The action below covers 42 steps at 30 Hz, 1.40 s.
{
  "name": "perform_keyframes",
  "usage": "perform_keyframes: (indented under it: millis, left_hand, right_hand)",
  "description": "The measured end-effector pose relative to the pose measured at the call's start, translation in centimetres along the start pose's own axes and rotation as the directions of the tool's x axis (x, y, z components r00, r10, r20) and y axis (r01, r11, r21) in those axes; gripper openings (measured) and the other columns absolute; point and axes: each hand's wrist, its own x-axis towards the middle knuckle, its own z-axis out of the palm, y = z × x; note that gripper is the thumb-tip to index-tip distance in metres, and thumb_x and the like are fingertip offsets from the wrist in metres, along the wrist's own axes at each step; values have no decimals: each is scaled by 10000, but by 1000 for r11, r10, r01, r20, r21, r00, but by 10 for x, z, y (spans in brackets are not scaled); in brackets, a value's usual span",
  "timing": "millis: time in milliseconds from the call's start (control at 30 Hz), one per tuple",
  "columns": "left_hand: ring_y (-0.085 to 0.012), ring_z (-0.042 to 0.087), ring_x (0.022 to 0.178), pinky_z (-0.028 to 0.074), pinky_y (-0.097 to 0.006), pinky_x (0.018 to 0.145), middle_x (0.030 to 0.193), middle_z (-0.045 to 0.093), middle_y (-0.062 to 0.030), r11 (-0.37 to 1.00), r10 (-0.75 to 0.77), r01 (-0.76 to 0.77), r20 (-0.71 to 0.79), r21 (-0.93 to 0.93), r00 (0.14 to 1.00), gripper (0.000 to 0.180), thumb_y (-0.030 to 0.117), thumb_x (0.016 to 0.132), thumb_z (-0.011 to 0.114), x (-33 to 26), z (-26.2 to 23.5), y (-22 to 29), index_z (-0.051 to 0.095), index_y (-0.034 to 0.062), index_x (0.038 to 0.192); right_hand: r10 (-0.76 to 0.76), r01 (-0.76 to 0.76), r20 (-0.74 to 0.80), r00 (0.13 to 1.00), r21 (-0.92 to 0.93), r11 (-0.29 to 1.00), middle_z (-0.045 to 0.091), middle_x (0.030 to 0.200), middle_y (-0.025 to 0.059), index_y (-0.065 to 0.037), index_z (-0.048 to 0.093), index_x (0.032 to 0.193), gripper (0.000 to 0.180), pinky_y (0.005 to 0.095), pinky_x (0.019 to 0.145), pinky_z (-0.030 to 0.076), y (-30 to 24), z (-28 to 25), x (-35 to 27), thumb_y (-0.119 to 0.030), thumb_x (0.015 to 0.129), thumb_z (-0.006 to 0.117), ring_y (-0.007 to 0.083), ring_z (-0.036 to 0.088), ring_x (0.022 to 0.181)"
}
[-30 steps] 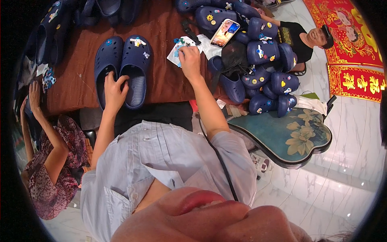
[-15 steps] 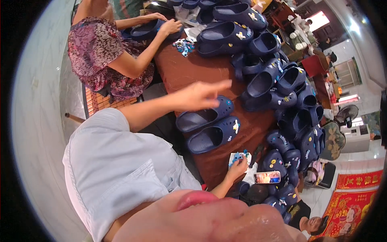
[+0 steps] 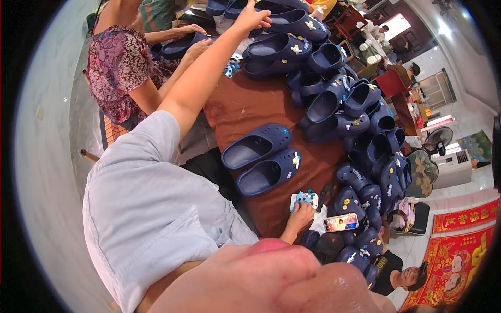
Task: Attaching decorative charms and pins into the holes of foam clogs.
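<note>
A pair of navy clogs, a farther clog [image 3: 257, 146] and a nearer clog [image 3: 269, 171], lies side by side on the brown-covered table [image 3: 255, 104]. Charms are fitted on their toes. My left hand [image 3: 253, 20] reaches out at the end of a straight arm, fingers apart, over clogs at the table's far end; nothing shows in it. Low in the view, my right hand [image 3: 299, 216] has its fingertips drawn together on small blue shoe charms [image 3: 304, 198] on a white card. What the fingertips hold is too small to make out.
Stacked navy clogs [image 3: 321, 101] line the table's far side. A lit phone [image 3: 341, 223] leans among them. Beside my left arm, a co-worker in a patterned top [image 3: 117, 68] handles a clog [image 3: 180, 46], near another heap of charms [image 3: 232, 67]. Another person [image 3: 394, 274] sits at lower right.
My left hand has swung up and away from above the clog pair to the clogs at the far end. My right hand has shifted slightly, still at the charm card. The pair stays put.
</note>
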Motion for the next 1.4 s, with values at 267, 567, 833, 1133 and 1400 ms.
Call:
perform_keyframes:
  millis: [267,567,833,1133,1400]
  left_hand:
    - [-244,694,686,542,-319,560,838,699,-159,996,85,-90,215,11,973,599,162,954,546,10,-18,-27,273,116,1485]
    - [-120,638,1015,477,-254,900,1126,689,-70,899,-75,-154,491,410,868,316,180,964,595,-84,7,-94,645,46,1247]
    - [-330,625,1050,488,-385,904,1087,659,-156,629,196,-701,804,337,562,288,176,865,697,-284,79,-94,684,44,1120]
    - [-289,435,1288,323,-468,1055,1320,511,-88,332,207,-863,864,380,460,548,294,793,738,-321,66,-136,580,207,1310]
    - [-269,445,1280,319,-470,1044,1297,518,-73,393,200,-830,844,397,498,567,142,715,744,-328,62,-139,607,178,1264]
  right_hand:
    - [-30,40,-117,993,89,995,619,797,162,-38,645,828,103,484,704,461,1,-13,0,-65,745,699,369,581,796]
    - [326,-259,-53,944,495,829,647,871,143,-23,645,899,120,454,805,450,-35,-31,1,-37,783,676,358,591,896]
    - [413,-402,136,900,623,671,670,888,114,-25,692,926,143,345,790,487,-44,-41,1,-63,788,700,236,631,858]
    - [337,-497,390,857,801,335,672,890,30,-4,681,966,142,244,757,470,-74,2,37,-18,825,691,101,602,851]
    - [448,-561,433,782,802,205,665,935,28,-9,677,973,155,244,784,466,-97,23,41,32,824,669,97,587,858]
